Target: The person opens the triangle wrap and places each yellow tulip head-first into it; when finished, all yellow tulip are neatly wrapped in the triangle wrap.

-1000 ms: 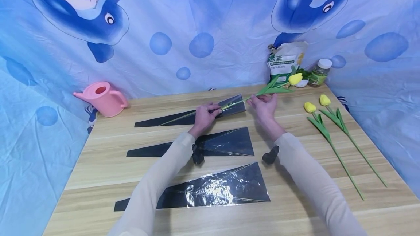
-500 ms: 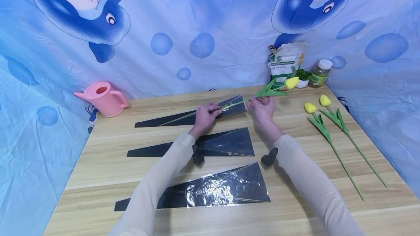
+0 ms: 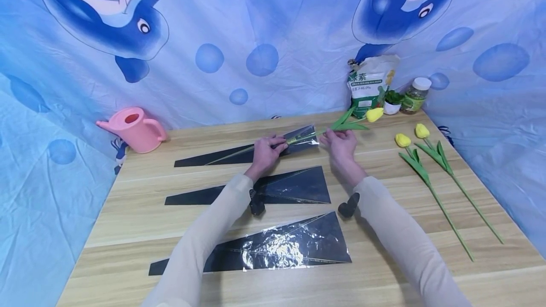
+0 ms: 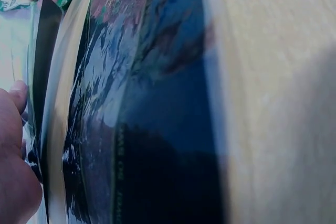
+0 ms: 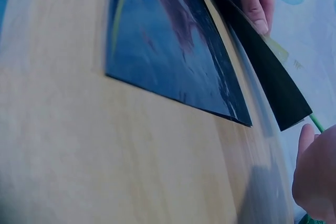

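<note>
Farthest back lies a tapered sleeve [image 3: 200,159], black behind and clear in front, its wide mouth facing right. My left hand [image 3: 265,154] pinches it near the middle, thumb and fingers at its upper layer. An artificial yellow tulip [image 3: 374,114] has its green stem running lengthwise through the sleeve, with leaves and bloom outside the mouth. Just past that mouth, my right hand [image 3: 340,148] pinches the stem below the leaves. In the right wrist view the sleeve [image 5: 265,74] is lifted off the table at its wide end, between both hands.
Two more black sleeves, a middle one [image 3: 294,186] and a front one [image 3: 315,240], lie flat nearer me. Two yellow tulips [image 3: 441,207] rest at the right. A pink watering can [image 3: 142,131] stands back left; a white-green bag [image 3: 367,89], potted plant [image 3: 391,103] and jar [image 3: 414,96] stand back right.
The held tulip has slid left and downward, so its bloom and leaves are closer to the sleeve's mouth. My right hand moved slightly left with it; my left hand stayed in place.
</note>
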### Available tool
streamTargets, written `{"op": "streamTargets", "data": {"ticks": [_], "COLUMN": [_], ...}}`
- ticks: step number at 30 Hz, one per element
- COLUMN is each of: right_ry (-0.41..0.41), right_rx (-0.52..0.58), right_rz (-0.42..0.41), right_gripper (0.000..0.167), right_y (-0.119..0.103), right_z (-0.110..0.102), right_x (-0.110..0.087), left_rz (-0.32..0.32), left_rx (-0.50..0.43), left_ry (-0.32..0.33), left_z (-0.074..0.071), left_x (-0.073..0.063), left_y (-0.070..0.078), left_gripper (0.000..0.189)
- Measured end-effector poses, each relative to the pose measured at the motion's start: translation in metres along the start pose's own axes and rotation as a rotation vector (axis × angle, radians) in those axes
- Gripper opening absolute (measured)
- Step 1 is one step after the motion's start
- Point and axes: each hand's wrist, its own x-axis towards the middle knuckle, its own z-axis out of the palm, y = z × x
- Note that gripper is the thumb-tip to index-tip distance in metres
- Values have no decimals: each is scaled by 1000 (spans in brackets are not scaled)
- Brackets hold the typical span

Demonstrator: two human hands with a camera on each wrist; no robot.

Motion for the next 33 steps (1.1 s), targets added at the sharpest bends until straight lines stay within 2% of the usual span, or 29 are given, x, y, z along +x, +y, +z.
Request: {"op": "streamTargets", "data": {"ticks": [4,10,16,19,28,33], "right_ry": [18,22,30,39,31,20], "right_rx": [-27,-6,-39,-36,-72,-129], "right_rz": [-12,0,48,56,73,111], "right_gripper": [39,48,26,22,28,24], "right_y": [4,8,9,9,7,5], "right_z": [2,1,-5,-8,-8,-8], "right_x": [-1,1,5,7,7,6], "left_rz": [-9,-12,-25,-35,-43,-42], "left_rx": [4,27,40,44,51,49], "left_ry": [-5,-18,-24,-23,-17,-13], "left_z": [0,0,-1,-1,0,0], "left_x": [0,0,-1,-1,-1,-1], "left_y": [-1,-2,-1,-1,0,1], "left_gripper": [19,19,19,19,19,20]}}
